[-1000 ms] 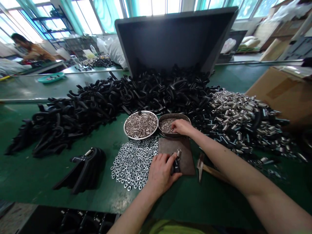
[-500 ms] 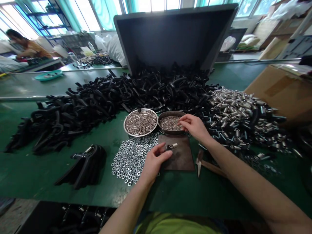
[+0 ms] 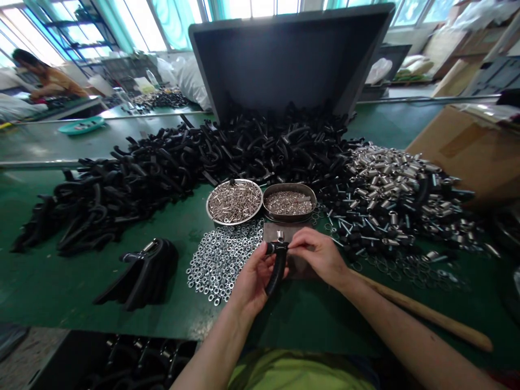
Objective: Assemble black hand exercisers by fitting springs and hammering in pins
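My left hand [image 3: 249, 281] is wrapped round a curved black handle [image 3: 277, 275], its thicker end raised and its tail pointing down. A short silver spring [image 3: 280, 236] stands up from that end. My right hand [image 3: 320, 257] is closed in a pinch against the right side of the handle's end; anything between its fingertips is too small to make out. Both hands are above a flat brown metal plate [image 3: 272, 232]. A heap of silver nuts [image 3: 217, 265] lies just left of the plate.
Behind the hands are a round dish [image 3: 208, 208] of small pins and an oval tin [image 3: 288, 218] of tiny metal parts. Black handles [image 3: 170, 162] are piled before a grey crate [image 3: 292, 65]. Springs [image 3: 390, 173] are heaped at right, above a hammer's wooden handle [image 3: 430, 314].
My right hand has come back from the oval tin to the handle in my left hand. The black handle is now turned with its spring upright. The hammer lies shifted, its head now hidden.
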A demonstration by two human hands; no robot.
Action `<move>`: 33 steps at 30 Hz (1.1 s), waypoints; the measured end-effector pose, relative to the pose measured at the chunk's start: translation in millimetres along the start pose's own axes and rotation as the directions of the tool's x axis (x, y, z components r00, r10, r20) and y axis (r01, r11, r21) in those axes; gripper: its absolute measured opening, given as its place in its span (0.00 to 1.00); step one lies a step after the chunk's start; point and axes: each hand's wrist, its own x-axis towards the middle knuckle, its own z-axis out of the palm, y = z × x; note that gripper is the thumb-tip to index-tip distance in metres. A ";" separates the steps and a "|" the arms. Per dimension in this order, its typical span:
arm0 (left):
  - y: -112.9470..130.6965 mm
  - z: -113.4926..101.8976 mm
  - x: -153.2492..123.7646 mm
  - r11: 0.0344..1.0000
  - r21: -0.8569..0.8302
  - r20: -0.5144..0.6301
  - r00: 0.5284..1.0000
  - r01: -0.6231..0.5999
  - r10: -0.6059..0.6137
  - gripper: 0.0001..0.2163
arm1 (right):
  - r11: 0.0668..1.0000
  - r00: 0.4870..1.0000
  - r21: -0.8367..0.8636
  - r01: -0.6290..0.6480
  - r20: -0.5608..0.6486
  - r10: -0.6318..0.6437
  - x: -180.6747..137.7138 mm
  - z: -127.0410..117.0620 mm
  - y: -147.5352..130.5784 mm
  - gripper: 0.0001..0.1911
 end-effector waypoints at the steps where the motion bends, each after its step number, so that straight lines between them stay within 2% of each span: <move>1: 0.0 -0.7 0.7 1.000 0.011 0.000 1.000 -0.004 0.004 0.13 | 1.000 1.000 0.001 -0.004 0.007 0.004 0.2 -0.7 0.2 0.05; 5: 0.4 -3.8 6.0 0.997 0.080 0.005 1.000 -0.012 0.012 0.14 | 0.999 0.999 0.034 -0.012 0.042 0.011 0.8 -4.1 0.8 0.05; 11: 0.7 -4.3 11.2 0.992 0.121 0.046 0.998 0.045 -0.050 0.16 | 0.999 0.998 0.049 -0.017 0.068 0.013 2.1 -8.7 4.4 0.04; 13: 3.8 -4.8 11.4 0.974 0.225 0.056 0.998 0.012 -0.025 0.18 | 1.000 0.993 0.001 -0.018 0.117 0.018 3.1 -13.6 9.2 0.02; 15: 8.7 -4.9 12.8 0.920 0.387 0.116 0.993 -0.061 0.017 0.21 | 0.987 0.974 -0.128 0.097 0.215 -0.067 5.0 -20.6 16.2 0.07; 16: 11.2 -4.5 14.2 0.866 0.487 0.155 0.987 -0.111 0.040 0.22 | 0.952 0.951 -0.228 0.206 0.275 -0.139 6.1 -24.3 20.4 0.09; 18: 14.8 -3.4 18.2 0.671 0.704 0.238 0.967 -0.234 0.088 0.24 | 0.783 0.864 -0.423 0.457 0.420 -0.277 8.3 -30.3 29.5 0.09; 19: 15.3 -2.8 20.4 0.515 0.800 0.284 0.951 -0.307 0.125 0.26 | 0.673 0.813 -0.486 0.557 0.484 -0.323 9.2 -32.1 33.9 0.10; 21: 13.6 -2.6 24.2 0.127 0.892 0.407 0.893 -0.435 0.194 0.28 | 0.510 0.727 -0.528 0.678 0.581 -0.365 10.5 -33.2 41.4 0.13; 23: 9.3 -4.4 26.2 -0.227 0.839 0.538 0.818 -0.495 0.205 0.30 | 0.446 0.681 -0.521 0.728 0.626 -0.381 10.6 -32.7 45.0 0.15; 24: 6.8 -6.1 26.5 -0.354 0.790 0.585 0.789 -0.501 0.188 0.30 | 0.434 0.673 -0.520 0.735 0.633 -0.382 10.0 -32.9 44.8 0.15; 26: 2.3 -10.3 25.9 -0.515 0.701 0.639 0.756 -0.494 0.145 0.29 | 0.421 0.679 -0.538 0.730 0.640 -0.360 6.0 -36.2 40.7 0.15; 28: -1.1 -14.5 24.9 -0.587 0.653 0.660 0.740 -0.479 0.130 0.28 | 0.406 0.727 -0.606 0.684 0.615 -0.306 -4.6 -44.9 33.8 0.14; 31: -4.6 -18.2 24.3 -0.593 0.687 0.628 0.754 -0.421 0.192 0.31 | 0.399 0.890 -0.800 0.448 0.443 -0.112 -37.7 -66.5 28.0 0.11; 33: -6.0 -18.1 24.6 -0.570 0.731 0.588 0.771 -0.375 0.246 0.30 | 0.387 0.962 -0.892 0.233 0.271 0.045 -68.4 -81.7 31.8 0.10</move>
